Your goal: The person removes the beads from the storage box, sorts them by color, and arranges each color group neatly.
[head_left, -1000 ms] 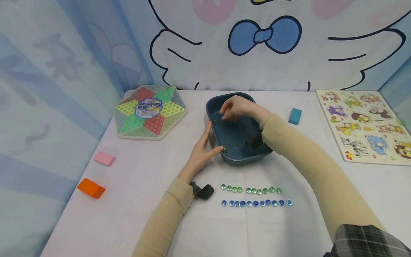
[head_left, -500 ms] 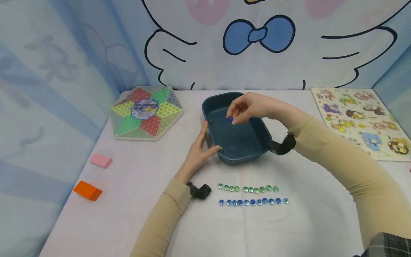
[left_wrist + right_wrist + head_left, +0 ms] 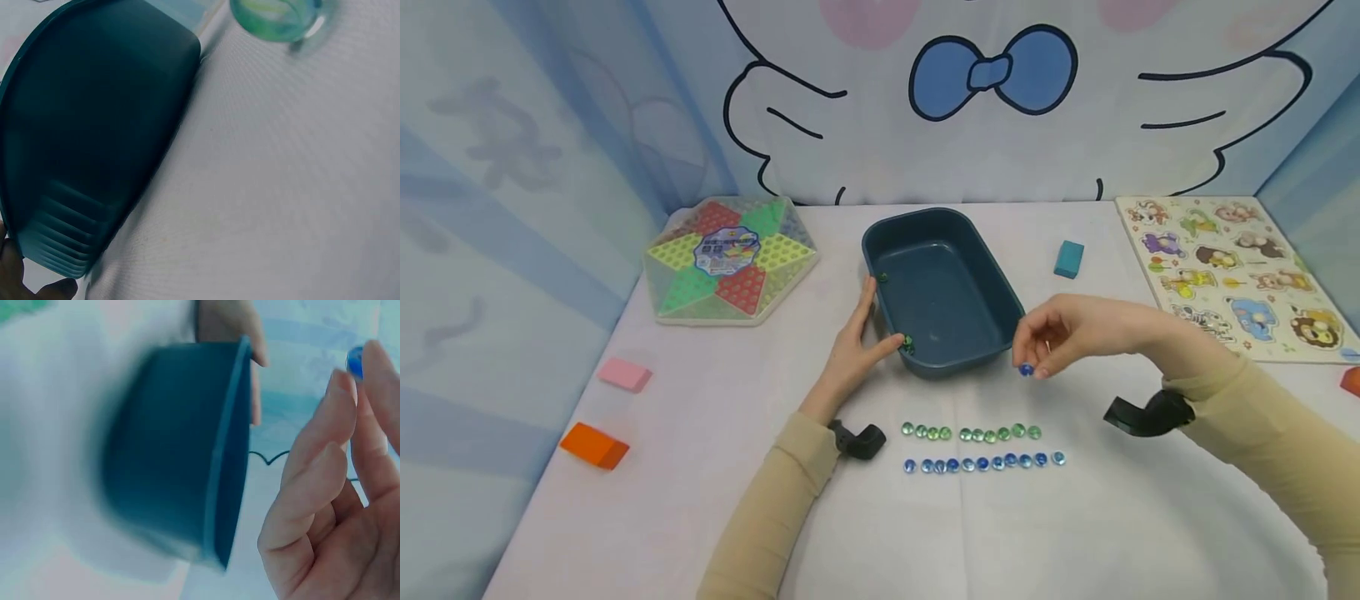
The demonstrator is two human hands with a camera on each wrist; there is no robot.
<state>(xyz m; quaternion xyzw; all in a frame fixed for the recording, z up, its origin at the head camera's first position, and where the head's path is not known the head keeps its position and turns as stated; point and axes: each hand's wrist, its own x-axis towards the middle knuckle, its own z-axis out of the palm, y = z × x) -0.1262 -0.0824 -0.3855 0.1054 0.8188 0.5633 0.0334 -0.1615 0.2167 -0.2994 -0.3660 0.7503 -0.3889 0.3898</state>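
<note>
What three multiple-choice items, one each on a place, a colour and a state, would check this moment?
1. Where is the right hand?
A. inside the dark teal plastic tub
B. to the right of the tub's near end, above the table
C. on the animal puzzle board

2. What colour is the small glass bead that it pinches?
A. blue
B. orange
C. pink

3. What is the left hand doing?
A. resting against the tub's left wall
B. holding the orange block
C. lifted clear of the table

Key: 1 B, the head view shows it outside the rim; 2 A, blue at the fingertips; 3 A, fingers lie along the wall.
</note>
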